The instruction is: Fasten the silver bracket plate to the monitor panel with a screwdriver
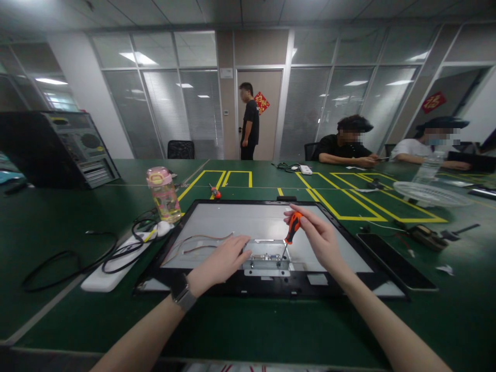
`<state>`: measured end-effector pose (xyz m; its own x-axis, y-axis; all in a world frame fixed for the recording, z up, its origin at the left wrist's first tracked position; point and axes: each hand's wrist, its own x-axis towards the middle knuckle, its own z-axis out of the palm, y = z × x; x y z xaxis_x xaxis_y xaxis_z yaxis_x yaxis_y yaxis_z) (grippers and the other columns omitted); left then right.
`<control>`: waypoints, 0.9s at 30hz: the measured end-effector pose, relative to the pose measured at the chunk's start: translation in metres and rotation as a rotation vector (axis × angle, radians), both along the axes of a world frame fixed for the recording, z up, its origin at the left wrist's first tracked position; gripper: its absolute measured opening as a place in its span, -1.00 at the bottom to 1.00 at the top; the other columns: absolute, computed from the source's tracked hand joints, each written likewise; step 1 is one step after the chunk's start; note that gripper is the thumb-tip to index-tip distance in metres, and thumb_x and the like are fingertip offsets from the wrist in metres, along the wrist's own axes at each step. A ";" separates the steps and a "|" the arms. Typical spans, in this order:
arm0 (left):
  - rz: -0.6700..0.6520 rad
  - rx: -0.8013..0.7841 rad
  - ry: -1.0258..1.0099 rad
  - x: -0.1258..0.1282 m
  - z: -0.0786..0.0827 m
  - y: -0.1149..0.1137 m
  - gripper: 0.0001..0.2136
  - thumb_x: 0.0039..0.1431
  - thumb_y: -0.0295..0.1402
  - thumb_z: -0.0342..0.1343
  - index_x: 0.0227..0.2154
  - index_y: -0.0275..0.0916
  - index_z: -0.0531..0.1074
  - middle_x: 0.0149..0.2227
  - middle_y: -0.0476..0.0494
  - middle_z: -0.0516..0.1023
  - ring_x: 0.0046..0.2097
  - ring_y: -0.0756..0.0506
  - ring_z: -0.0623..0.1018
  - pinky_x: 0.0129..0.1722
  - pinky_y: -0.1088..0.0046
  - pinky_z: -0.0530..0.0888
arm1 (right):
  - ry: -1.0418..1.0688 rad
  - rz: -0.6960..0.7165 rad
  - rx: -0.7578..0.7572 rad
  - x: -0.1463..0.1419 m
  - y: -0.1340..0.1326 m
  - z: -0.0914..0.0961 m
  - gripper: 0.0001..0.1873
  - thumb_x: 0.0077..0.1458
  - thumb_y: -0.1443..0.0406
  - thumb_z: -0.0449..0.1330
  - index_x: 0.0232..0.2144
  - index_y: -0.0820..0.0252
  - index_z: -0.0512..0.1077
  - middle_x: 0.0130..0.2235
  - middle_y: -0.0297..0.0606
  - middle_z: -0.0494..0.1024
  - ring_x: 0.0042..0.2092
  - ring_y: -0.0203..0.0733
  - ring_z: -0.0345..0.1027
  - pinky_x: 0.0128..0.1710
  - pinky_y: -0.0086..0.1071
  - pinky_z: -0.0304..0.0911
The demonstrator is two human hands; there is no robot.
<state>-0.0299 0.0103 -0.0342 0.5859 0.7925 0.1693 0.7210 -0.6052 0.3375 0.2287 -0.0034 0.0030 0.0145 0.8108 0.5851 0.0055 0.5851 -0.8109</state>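
Note:
A flat monitor panel [217, 219] with a black frame lies face down on the green table. A small metal bracket [267, 261] sits near its front edge. My right hand [318, 237] is closed around an orange-handled screwdriver [292, 227], its tip down on the bracket. My left hand [220, 263] lies flat on the panel, fingertips touching the bracket's left end, with a watch on the wrist. Thin wires [201, 243] run across the panel to the left.
A pink-capped bottle [163, 194], black cables [116, 250] and a white keyboard [112, 268] lie at left. A computer case [62, 147] stands far left. A fan grille [432, 194] and tools lie at right. Two people sit at the far right; one stands by the door.

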 end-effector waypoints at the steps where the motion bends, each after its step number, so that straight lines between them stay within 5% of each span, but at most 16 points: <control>1: -0.001 0.000 0.002 0.000 0.000 0.000 -0.60 0.41 -0.17 -0.17 0.19 -0.23 0.22 0.23 -0.26 0.32 0.24 -0.16 0.32 0.28 0.19 0.12 | -0.018 -0.042 0.007 0.000 0.000 0.000 -0.69 0.17 0.13 0.18 -0.06 0.01 0.51 -0.18 -0.22 0.59 -0.16 -0.08 0.47 -0.07 -0.12 0.34; 7: 0.010 -0.015 0.013 0.000 0.002 -0.001 -0.59 0.41 -0.17 -0.17 0.19 -0.25 0.22 0.23 -0.25 0.31 0.24 -0.16 0.32 0.28 0.21 0.14 | -0.111 -0.212 0.105 0.000 0.000 0.003 -0.81 0.10 0.16 0.25 -0.25 0.05 0.58 -0.29 -0.25 0.50 -0.25 -0.12 0.38 -0.20 -0.23 0.32; 12: -0.002 0.010 0.019 0.000 0.000 0.001 -0.60 0.41 -0.17 -0.17 0.19 -0.23 0.21 0.23 -0.23 0.32 0.24 -0.14 0.32 0.29 0.22 0.12 | -0.061 -0.113 0.061 0.000 -0.003 0.005 -0.72 0.22 0.15 0.10 -0.11 0.03 0.53 -0.12 -0.21 0.58 -0.12 -0.06 0.45 -0.06 -0.13 0.31; 20: 0.002 -0.002 0.014 -0.001 0.000 0.001 -0.60 0.41 -0.17 -0.16 0.19 -0.26 0.21 0.24 -0.24 0.31 0.24 -0.15 0.31 0.29 0.22 0.12 | -0.092 -0.226 0.149 -0.002 0.000 0.001 -0.84 0.03 0.15 0.31 -0.34 0.07 0.54 -0.32 -0.27 0.41 -0.27 -0.16 0.35 -0.26 -0.27 0.34; 27: 0.005 -0.002 0.012 0.001 0.002 0.000 -0.61 0.40 -0.19 -0.15 0.18 -0.24 0.22 0.22 -0.23 0.33 0.23 -0.14 0.33 0.29 0.23 0.12 | -0.091 -0.134 0.134 -0.002 -0.004 0.005 -0.77 0.22 0.15 0.13 -0.22 0.06 0.55 -0.23 -0.22 0.49 -0.20 -0.13 0.41 -0.17 -0.22 0.32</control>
<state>-0.0293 0.0098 -0.0319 0.5841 0.7955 0.1611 0.7278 -0.6012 0.3299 0.2271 -0.0075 0.0078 0.0594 0.7197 0.6917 0.1601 0.6771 -0.7183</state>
